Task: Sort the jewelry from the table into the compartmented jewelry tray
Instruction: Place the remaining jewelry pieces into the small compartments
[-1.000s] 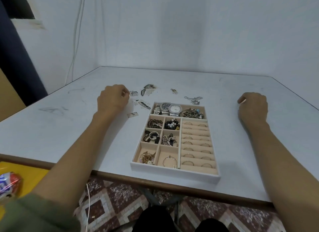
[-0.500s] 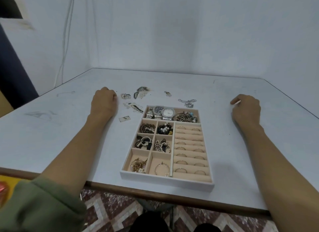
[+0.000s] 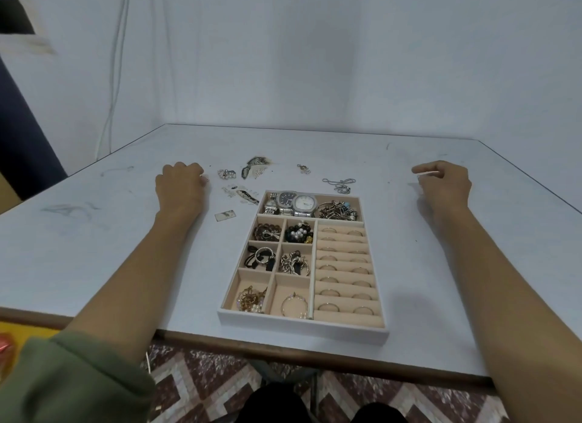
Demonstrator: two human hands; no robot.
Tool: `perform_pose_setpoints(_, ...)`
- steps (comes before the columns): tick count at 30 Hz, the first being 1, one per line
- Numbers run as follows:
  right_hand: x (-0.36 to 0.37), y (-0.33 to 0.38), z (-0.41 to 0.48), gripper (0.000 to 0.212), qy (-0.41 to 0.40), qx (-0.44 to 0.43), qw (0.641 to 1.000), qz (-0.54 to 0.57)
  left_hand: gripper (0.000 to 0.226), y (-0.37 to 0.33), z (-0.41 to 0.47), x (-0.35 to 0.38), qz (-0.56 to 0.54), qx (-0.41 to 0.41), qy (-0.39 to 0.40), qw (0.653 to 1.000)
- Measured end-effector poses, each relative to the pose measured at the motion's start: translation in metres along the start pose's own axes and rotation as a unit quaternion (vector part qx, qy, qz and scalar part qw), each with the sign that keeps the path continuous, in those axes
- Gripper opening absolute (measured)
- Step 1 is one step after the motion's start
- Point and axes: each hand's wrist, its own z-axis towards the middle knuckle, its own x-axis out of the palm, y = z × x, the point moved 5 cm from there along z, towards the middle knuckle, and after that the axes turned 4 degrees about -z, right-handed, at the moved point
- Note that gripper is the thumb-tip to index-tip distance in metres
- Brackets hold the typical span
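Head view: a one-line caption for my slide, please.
Left hand and right hand flank the jewelry tray on the table; a silver chain lies beyond it.

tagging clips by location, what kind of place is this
Likely a plain room in a home rather than a shop: a white table set in a corner of painted walls, patterned floor tiles underneath, a jewelry tray on top.
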Motion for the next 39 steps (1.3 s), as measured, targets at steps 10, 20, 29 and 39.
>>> perform_pose_setpoints(10, 0.004, 0.006, -0.008, 0.032, 0.055, 0.051, 0.992, 0.102, 0.028, 0.011, -0.004, -0.01, -0.169, -0.018, -0.048, 0.984)
perform_pose_setpoints(20, 0.011, 0.011, -0.011, 0.023, 0.154, 0.146, 0.948, 0.236, 0.021, 0.009, -0.001, -0.033, -0.423, -0.057, -0.082, 0.901)
perform_pose_setpoints(29, 0.018, 0.031, -0.021, 0.021, 0.236, 0.107, 0.934, 0.247, 0.014, -0.05, -0.026, -0.06, -0.563, 0.079, 0.03, 0.822)
perform_pose_setpoints(39, 0.035, 0.059, -0.049, 0.017, 0.358, 0.075, 0.902, 0.23, 0.014, -0.09, -0.09, -0.089, -0.65, 0.106, 0.091, 0.747)
